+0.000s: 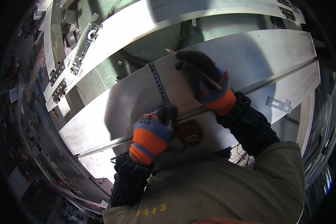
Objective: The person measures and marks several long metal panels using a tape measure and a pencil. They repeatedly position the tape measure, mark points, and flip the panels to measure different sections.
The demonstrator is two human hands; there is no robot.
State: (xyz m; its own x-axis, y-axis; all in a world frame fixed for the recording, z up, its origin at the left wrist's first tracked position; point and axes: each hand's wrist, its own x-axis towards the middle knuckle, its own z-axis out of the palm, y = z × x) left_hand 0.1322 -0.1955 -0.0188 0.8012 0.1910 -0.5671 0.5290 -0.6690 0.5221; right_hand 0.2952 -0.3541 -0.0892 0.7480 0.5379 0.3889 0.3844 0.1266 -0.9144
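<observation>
My left hand [152,135], in a grey, orange and dark-fingered work glove, pinches the extended blade of a tape measure [159,86]. The blade lies across a wide metal panel [130,95], its end hook at the panel's far edge. Beside that hand, the red tape case [190,133] sits in shadow on the near side of a long raised seam. My right hand [205,80], gloved alike, grips a thin pencil [211,80]. The pencil's tip points up and left, above the panel's far edge and right of the blade.
A second long metal strip [138,28] curves along the far side, over a green surface [104,71]. Perforated lock-like metal plates [82,50] rest at the far left. A small slotted bracket [279,104] lies on the panel's right end. Metal lengths [44,130] crowd the left.
</observation>
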